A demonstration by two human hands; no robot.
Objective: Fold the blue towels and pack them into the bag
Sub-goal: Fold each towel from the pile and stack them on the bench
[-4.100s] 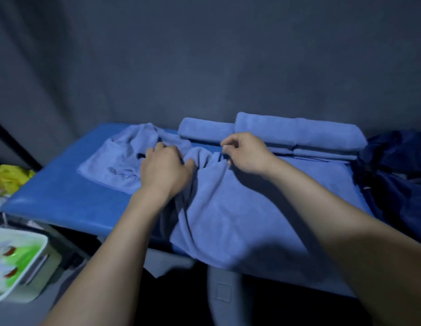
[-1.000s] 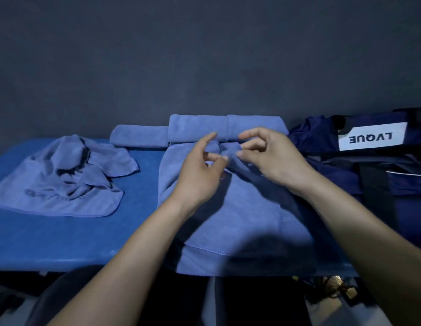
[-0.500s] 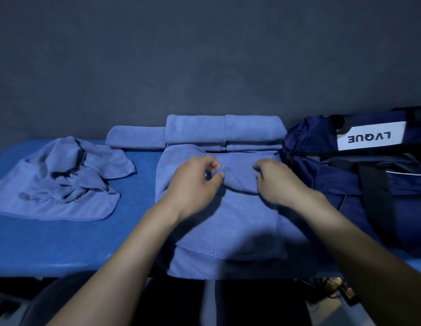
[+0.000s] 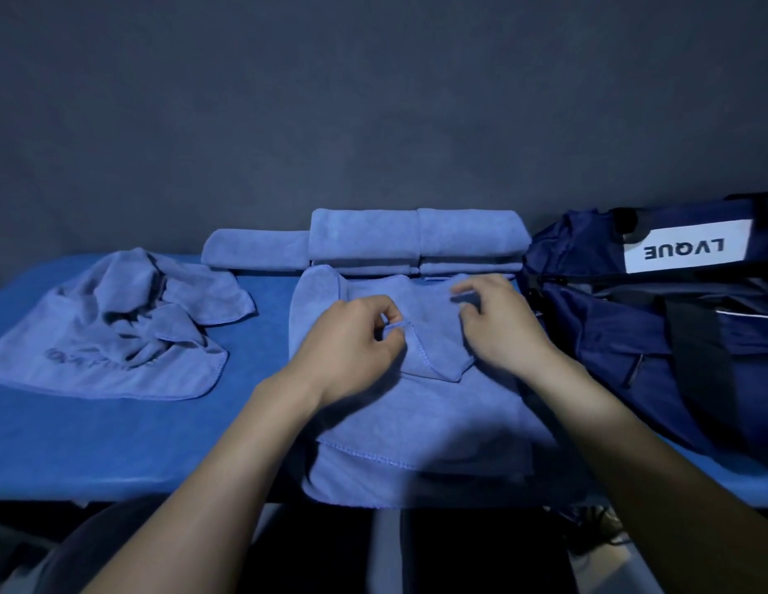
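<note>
A blue towel (image 4: 416,430) lies spread on the blue table (image 4: 95,439) in front of me, its near edge hanging over the table's front. My left hand (image 4: 352,336) pinches a corner of it near the middle. My right hand (image 4: 498,323) pinches the towel's far right edge. Behind it several folded blue towels (image 4: 416,240) are stacked against the wall. A crumpled blue towel (image 4: 116,327) lies on the left. The navy bag (image 4: 656,319) with a white LVQUE label stands on the right.
A dark grey wall (image 4: 373,100) closes off the back of the table. The bag's black strap (image 4: 695,362) runs down its front. Below the table's front edge the floor is dark, with something dim at the lower left.
Both hands dropped from above the towel onto it and took hold of its fabric. In the last half second my right hand moved further right and back along the towel's edge.
</note>
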